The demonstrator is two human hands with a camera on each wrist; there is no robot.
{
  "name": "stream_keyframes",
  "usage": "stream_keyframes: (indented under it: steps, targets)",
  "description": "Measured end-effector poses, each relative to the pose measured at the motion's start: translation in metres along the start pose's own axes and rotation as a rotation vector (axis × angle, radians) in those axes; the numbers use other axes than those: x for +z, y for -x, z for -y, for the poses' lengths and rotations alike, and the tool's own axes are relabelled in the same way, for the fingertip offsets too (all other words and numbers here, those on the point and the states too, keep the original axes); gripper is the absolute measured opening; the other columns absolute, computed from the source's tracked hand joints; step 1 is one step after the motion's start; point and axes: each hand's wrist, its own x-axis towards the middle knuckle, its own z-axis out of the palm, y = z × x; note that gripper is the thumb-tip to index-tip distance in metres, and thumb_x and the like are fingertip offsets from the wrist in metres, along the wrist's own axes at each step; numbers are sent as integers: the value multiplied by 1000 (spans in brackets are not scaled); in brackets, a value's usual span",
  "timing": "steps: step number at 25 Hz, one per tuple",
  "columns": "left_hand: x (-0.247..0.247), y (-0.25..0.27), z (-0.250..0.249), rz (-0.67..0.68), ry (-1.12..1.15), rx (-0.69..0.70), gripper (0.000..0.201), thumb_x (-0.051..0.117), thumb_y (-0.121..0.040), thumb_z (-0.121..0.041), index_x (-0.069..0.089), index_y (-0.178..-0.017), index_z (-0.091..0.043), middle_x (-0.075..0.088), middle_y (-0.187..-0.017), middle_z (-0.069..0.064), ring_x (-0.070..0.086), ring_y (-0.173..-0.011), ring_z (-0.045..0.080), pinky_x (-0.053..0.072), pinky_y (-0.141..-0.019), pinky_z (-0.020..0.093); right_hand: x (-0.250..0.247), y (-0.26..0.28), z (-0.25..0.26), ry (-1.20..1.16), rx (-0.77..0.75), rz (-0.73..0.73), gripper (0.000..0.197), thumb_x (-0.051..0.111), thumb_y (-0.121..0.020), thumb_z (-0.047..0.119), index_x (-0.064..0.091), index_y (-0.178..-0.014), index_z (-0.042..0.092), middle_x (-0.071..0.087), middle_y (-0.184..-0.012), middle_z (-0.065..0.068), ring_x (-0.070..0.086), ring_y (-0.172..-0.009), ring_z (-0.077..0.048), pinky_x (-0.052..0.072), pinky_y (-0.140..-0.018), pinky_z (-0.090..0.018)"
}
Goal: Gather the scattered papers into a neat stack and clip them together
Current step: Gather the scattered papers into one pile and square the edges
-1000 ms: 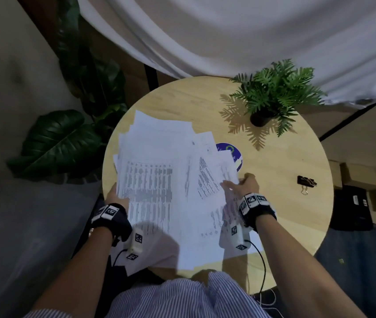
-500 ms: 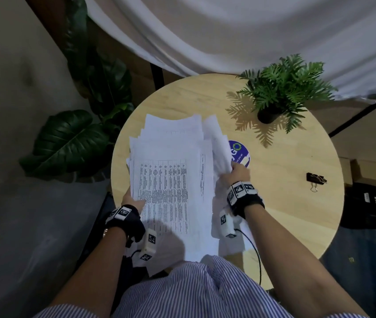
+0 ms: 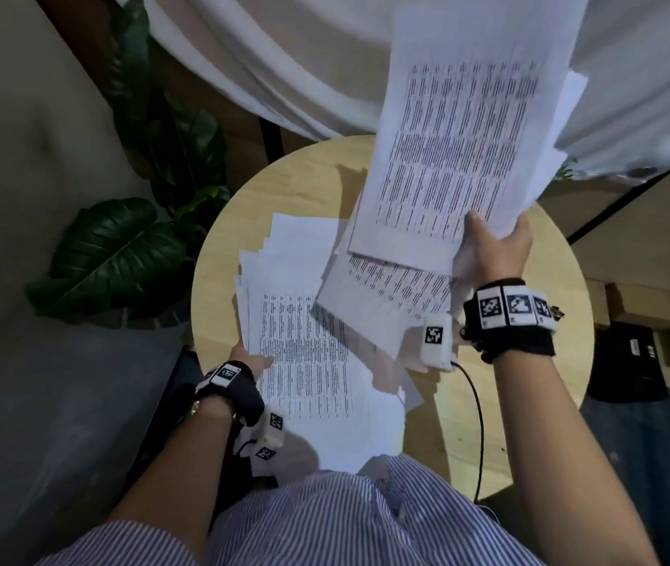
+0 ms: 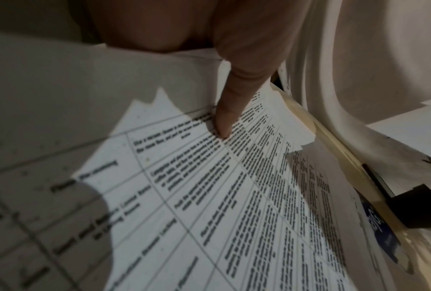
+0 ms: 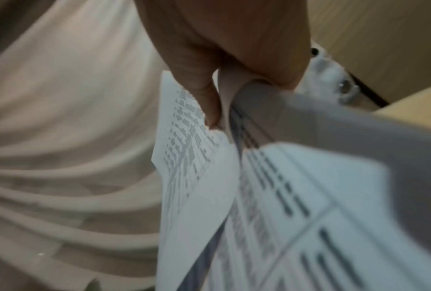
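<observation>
Midway through gathering: right hand [image 3: 492,247] gripped lifted papers [image 3: 460,128] above surface [image 3: 529,422]; left hand [image 3: 249,359] pinched flat pile [image 3: 304,361]. Next, probably: lowered onto pile, edges squared.

You have two hands in view: the left hand [image 3: 252,360] and the right hand [image 3: 496,247]. The papers form two batches, one pile [image 3: 304,328] on the table [image 3: 529,402] and one bunch [image 3: 460,136] raised off it; the sheets in each overlap too much to count. There is one round table, one blue sticker [image 4: 378,232], and two big-leaved plants [image 3: 117,255] at the left.
</observation>
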Motion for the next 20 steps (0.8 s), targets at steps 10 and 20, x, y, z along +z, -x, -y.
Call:
stream_keyframes:
  steps: [10, 20]
  targets:
    - [0, 2, -1, 3, 84, 34, 95, 69, -69, -60, 42, -138, 0, 64, -112, 12, 62, -99, 27, 48, -92, 38, 12, 84, -161, 857, 409, 634, 33, 72, -82, 27, 65, -103, 3, 68, -104, -15, 63, -96, -30, 46, -75, -31]
    - [-9, 31, 6, 137, 160, 36, 81, 73, -79, -33, 36, -142, 1, 38, -148, 24, 56, -118, 39, 45, -100, 46, -19, 62, -124, 415, 373, 653, 60, 76, -78, 20, 47, -128, 5, 60, -112, -8, 64, -87, -11, 52, -65, -14]
